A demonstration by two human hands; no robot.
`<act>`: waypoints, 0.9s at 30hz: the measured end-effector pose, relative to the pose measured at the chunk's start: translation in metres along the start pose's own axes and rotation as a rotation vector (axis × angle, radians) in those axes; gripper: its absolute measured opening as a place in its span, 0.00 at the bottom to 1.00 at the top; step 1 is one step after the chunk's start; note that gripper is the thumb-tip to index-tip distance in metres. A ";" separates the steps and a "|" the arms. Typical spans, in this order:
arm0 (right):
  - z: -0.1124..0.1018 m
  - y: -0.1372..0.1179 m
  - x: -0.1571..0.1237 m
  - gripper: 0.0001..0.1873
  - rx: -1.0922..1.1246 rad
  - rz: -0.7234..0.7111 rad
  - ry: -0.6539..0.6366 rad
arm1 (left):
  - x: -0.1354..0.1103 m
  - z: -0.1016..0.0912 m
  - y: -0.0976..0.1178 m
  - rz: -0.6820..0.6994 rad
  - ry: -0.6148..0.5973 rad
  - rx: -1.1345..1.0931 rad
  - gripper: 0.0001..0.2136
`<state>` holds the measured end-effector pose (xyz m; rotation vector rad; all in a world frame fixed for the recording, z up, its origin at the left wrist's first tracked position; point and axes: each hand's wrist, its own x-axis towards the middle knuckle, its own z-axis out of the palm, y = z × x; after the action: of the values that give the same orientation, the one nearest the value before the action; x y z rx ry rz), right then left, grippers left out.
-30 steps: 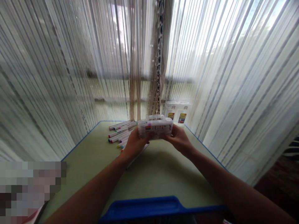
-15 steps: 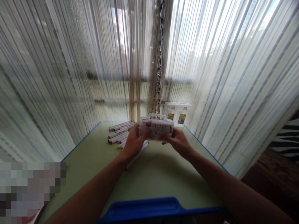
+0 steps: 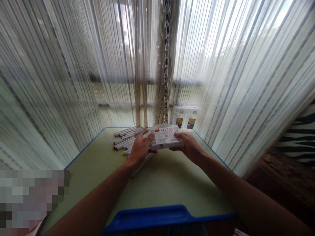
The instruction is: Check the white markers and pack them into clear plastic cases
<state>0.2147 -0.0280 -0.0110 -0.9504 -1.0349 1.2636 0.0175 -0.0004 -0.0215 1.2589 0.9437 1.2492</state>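
Head view: the clear plastic marker case (image 3: 165, 137) is held at the far middle of the table (image 3: 157, 186), between the left hand (image 3: 140, 149) and the right hand (image 3: 189, 146). Each hand takes one short end. The left fingers (image 3: 147, 139) are closed on the left end with the thumb over the upper edge. The right fingers (image 3: 180, 135) are closed on the right end. This two-ended grip appears to hold the case steady with its broad face turned up toward the camera, so that the printed label is open to view. Whether the lower edge of the case rests on the table or hangs just above it cannot be told. The case is a shallow, translucent rectangular box. Its label is white with rows of fine print and an orange-red patch at the upper left corner; the print is too small to read. Loose markers (image 3: 124, 139) lie fanned on the table just beside the left hand, partly hidden behind it. Two white boxes (image 3: 186, 118) stand upright behind the case, against the striped curtains (image 3: 61, 82). A bead chain (image 3: 166, 82) hangs between the curtain panels. A blue tray (image 3: 157, 216) sits at the near table edge.
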 end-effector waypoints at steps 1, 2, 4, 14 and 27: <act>0.000 0.001 0.000 0.13 -0.031 -0.063 -0.001 | 0.002 -0.001 -0.002 0.039 0.014 0.037 0.28; 0.000 0.002 0.000 0.15 -0.073 -0.135 0.006 | 0.003 -0.002 -0.003 0.090 0.028 0.088 0.29; -0.001 0.006 0.000 0.22 -0.193 -0.304 0.032 | 0.002 -0.003 -0.004 0.194 0.043 0.208 0.32; 0.007 0.018 -0.018 0.26 -0.720 -0.791 -0.085 | -0.027 0.016 0.003 0.256 -0.306 -0.002 0.56; -0.002 -0.005 -0.007 0.20 -0.765 -0.875 0.163 | -0.016 0.003 0.012 0.233 -0.220 -0.081 0.26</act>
<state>0.2180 -0.0351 -0.0072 -0.9489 -1.5969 0.0413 0.0165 -0.0175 -0.0117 1.4384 0.5953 1.2819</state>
